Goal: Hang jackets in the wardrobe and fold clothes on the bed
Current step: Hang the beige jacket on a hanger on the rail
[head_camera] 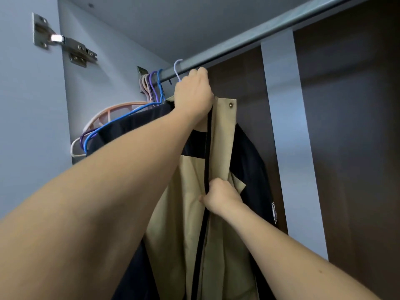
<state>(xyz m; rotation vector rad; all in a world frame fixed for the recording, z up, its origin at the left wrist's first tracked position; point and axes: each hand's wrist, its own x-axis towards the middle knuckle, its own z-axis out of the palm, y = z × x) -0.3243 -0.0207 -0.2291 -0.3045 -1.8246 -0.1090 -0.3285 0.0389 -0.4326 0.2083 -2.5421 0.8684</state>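
Observation:
A beige and black jacket [218, 161] hangs from a pale lilac hanger whose hook [177, 69] is over the wardrobe's metal rail [255, 33]. My left hand [192, 92] is raised to the jacket's collar just under the rail and grips the hanger's neck there. My right hand [219, 197] pinches the jacket's front edge beside the black zip strip, about halfway down. The hanger's shoulders are hidden inside the jacket.
Several empty hangers [151, 83] in blue, purple, pink and white crowd the rail's left end, with a dark garment [134, 124] below them. The open door's hinge [65, 44] is at the upper left. The wardrobe's brown back panel [346, 126] lies to the right.

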